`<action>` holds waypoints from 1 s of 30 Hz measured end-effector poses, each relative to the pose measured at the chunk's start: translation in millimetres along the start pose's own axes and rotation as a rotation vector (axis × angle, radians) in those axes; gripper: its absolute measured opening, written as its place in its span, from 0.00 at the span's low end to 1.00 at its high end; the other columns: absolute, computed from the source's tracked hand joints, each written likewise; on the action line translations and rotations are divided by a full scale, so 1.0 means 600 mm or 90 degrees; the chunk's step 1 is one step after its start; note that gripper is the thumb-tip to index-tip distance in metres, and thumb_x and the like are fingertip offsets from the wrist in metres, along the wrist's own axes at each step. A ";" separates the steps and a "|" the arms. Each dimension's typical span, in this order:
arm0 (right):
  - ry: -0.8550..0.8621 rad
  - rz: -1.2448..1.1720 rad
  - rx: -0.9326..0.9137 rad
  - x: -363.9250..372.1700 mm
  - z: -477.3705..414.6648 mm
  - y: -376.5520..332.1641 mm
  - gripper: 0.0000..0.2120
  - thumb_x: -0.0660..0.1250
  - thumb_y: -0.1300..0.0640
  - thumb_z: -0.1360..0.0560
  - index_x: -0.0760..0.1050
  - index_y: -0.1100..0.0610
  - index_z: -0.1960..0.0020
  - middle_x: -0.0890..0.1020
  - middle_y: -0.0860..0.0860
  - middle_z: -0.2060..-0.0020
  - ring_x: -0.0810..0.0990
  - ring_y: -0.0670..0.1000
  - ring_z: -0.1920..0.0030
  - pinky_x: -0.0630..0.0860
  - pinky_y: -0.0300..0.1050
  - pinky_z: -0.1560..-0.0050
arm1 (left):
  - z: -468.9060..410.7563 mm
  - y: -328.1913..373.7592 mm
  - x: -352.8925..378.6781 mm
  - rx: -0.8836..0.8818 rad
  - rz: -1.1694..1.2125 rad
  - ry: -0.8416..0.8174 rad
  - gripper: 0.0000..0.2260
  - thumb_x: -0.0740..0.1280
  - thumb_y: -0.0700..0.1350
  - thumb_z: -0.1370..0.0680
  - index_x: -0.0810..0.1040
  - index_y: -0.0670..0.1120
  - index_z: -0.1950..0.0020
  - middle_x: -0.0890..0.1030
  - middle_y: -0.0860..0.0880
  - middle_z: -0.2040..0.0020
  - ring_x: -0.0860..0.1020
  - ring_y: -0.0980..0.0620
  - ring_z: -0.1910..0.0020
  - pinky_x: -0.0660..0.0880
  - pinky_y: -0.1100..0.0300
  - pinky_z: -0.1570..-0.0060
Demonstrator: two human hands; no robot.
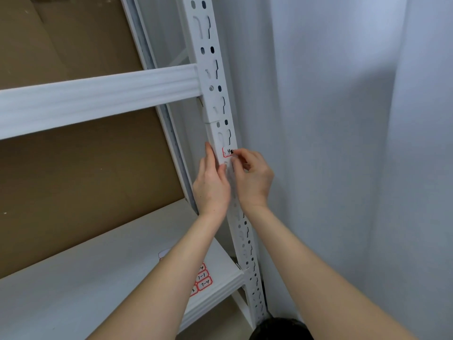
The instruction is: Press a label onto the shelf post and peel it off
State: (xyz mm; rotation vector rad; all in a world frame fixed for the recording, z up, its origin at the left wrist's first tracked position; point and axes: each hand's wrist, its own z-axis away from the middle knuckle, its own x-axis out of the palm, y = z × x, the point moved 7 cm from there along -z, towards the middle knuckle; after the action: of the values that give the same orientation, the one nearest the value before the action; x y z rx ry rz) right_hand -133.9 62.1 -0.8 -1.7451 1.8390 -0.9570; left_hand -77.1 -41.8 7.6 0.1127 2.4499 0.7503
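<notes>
- We take this for a storeroom or stockroom: a white perforated metal shelving upright (221, 133) carries a ribbed white crossbeam (98, 99).
- We see red-bordered handwritten number stickers (202, 280) lying on the pale shelf board (73, 290).
- Brown cardboard backing (73, 182) lines the rack; plain white walls (343, 143) surround it.

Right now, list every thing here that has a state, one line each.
red-bordered label: on the upright, pinched at its right edge
left hand: fingers straight, pressing the upright
right hand: pinching the label
upright: standing, slotted, beam hooked in
label sheet: lying flat on the lower shelf
</notes>
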 end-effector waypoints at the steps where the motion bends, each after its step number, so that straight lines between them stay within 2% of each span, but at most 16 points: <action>1: -0.011 0.023 -0.013 0.000 0.001 -0.002 0.04 0.69 0.64 0.29 0.82 0.59 0.56 0.81 0.52 0.56 0.79 0.49 0.60 0.76 0.42 0.56 | 0.000 0.000 0.000 -0.003 0.000 -0.001 0.25 0.57 0.46 0.18 0.52 0.50 0.22 0.71 0.49 0.32 0.76 0.44 0.43 0.68 0.57 0.55; 4: -0.031 0.031 -0.005 -0.002 0.005 0.003 0.03 0.70 0.65 0.29 0.81 0.59 0.57 0.80 0.52 0.57 0.79 0.48 0.60 0.77 0.44 0.55 | -0.001 0.001 -0.001 -0.005 -0.007 -0.007 0.26 0.57 0.46 0.18 0.52 0.50 0.22 0.70 0.49 0.31 0.76 0.44 0.42 0.68 0.57 0.54; 7: -0.025 -0.010 0.048 -0.002 0.005 0.011 0.10 0.69 0.64 0.28 0.81 0.57 0.48 0.81 0.51 0.54 0.80 0.48 0.58 0.77 0.42 0.51 | -0.002 0.002 -0.003 -0.004 -0.007 -0.011 0.26 0.57 0.47 0.18 0.53 0.50 0.22 0.70 0.49 0.31 0.76 0.44 0.41 0.71 0.53 0.51; 9: -0.011 0.003 0.019 -0.001 0.010 0.005 0.13 0.69 0.64 0.28 0.81 0.56 0.44 0.80 0.52 0.54 0.80 0.49 0.58 0.76 0.39 0.53 | -0.002 0.002 -0.002 -0.002 -0.003 -0.011 0.26 0.58 0.47 0.18 0.53 0.50 0.22 0.70 0.49 0.31 0.76 0.43 0.41 0.72 0.52 0.50; 16: 0.026 0.015 0.002 -0.003 0.013 0.005 0.10 0.70 0.62 0.28 0.83 0.55 0.47 0.81 0.51 0.56 0.80 0.50 0.60 0.77 0.46 0.57 | -0.001 0.002 -0.003 0.001 -0.012 -0.009 0.26 0.57 0.47 0.18 0.52 0.50 0.22 0.70 0.50 0.31 0.76 0.44 0.42 0.71 0.53 0.51; 20: 0.035 0.036 -0.020 -0.004 0.014 0.000 0.10 0.70 0.62 0.28 0.83 0.55 0.48 0.82 0.51 0.57 0.80 0.50 0.61 0.77 0.46 0.59 | -0.001 0.001 -0.001 0.005 -0.011 -0.006 0.26 0.56 0.48 0.18 0.51 0.50 0.22 0.70 0.50 0.31 0.77 0.46 0.43 0.70 0.57 0.55; 24: 0.017 0.061 -0.030 -0.006 0.009 -0.007 0.07 0.69 0.60 0.27 0.83 0.55 0.51 0.81 0.51 0.57 0.79 0.51 0.62 0.77 0.47 0.61 | -0.001 -0.001 0.000 0.001 -0.010 -0.003 0.26 0.57 0.47 0.18 0.52 0.50 0.22 0.71 0.49 0.32 0.77 0.45 0.43 0.70 0.56 0.54; 30: 0.012 0.024 0.042 -0.010 0.008 0.003 0.07 0.68 0.62 0.26 0.83 0.56 0.50 0.83 0.51 0.56 0.80 0.50 0.59 0.78 0.48 0.55 | -0.001 0.000 -0.001 -0.003 -0.017 -0.015 0.26 0.57 0.47 0.18 0.52 0.50 0.22 0.70 0.49 0.32 0.76 0.45 0.43 0.68 0.57 0.55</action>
State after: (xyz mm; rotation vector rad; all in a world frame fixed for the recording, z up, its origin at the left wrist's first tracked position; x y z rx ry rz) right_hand -130.9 66.9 -6.2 -1.6623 1.8236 -1.0123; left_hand -76.9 -42.3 8.7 0.0861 2.4227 0.7389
